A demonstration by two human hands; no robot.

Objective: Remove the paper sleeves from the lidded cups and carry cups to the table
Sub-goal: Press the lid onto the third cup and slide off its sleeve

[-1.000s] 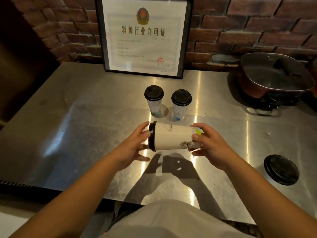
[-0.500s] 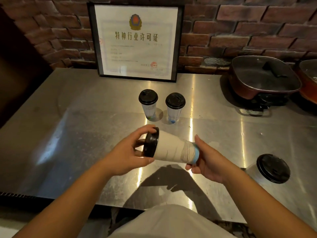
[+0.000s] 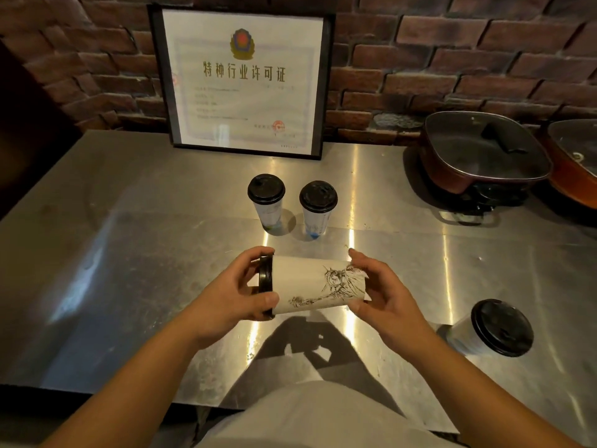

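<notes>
Stainless steel forms the table (image 3: 129, 286), and above its middle a lidded cup (image 3: 310, 286) is held on its side, black lid to the left, wrapped in a white paper sleeve (image 3: 323, 279) printed with a dark line drawing. The left hand (image 3: 235, 292) is closed around the lid end, thumb pressing the sleeve's near edge and fingers curled over the lid's rim. The right hand (image 3: 381, 295) grasps the bottom end of the sleeve, fingers over the top and thumb beneath. At 12 o'clock from the held cup, two bare clear cups (image 3: 268, 205) with black lids stand upright side by side, near each other but apart. At 4 o'clock, well apart, another black-lidded cup (image 3: 494, 328) stands near the table's right edge. A framed certificate (image 3: 242, 82) leans on the brick wall (image 3: 452, 59) at 12 o'clock beyond the pair, and a lidded red pan (image 3: 484, 153) sits at 2 o'clock, with a second pan (image 3: 578, 163) just beside it.
</notes>
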